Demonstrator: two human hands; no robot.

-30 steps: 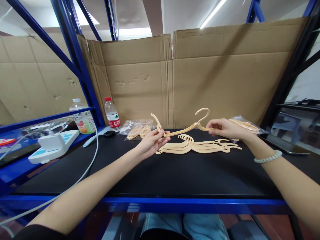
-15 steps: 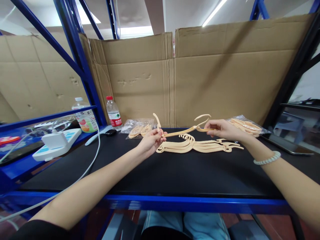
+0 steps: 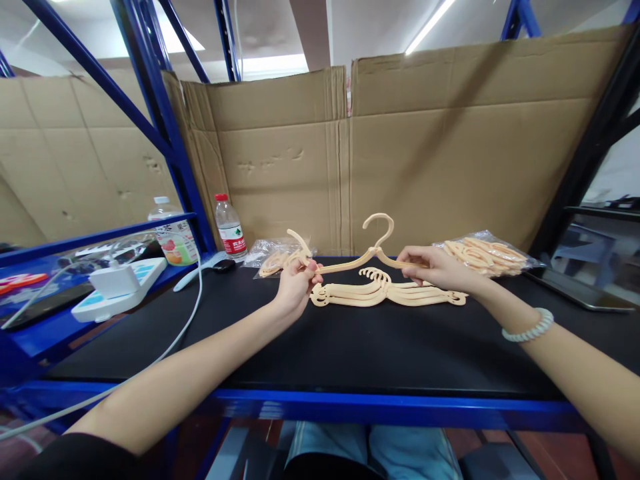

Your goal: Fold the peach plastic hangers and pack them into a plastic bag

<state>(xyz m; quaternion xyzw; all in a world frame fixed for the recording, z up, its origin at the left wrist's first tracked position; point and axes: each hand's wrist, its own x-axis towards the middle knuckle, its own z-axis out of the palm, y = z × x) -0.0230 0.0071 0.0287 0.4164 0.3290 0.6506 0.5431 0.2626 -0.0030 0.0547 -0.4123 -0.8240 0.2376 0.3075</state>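
Note:
A beige clothes hanger is held up over the black tabletop, its hook pointing upward. My left hand pinches its left end, where a curved beige piece sticks up past the fingers; whether that piece is part of the hanger I cannot tell. Closed on the right arm of the hanger is my right hand, which hides that end. Just below lies a row of several similar hangers, nested together on the table with their hooks toward the back.
Clear bags of beige parts lie at the back, one on the left and one on the right. A water bottle, a power strip and a white cable are at left. Cardboard walls the back.
The held hanger has turned so its hook stands upright, and it has shifted left. Both hands have moved slightly left with it.

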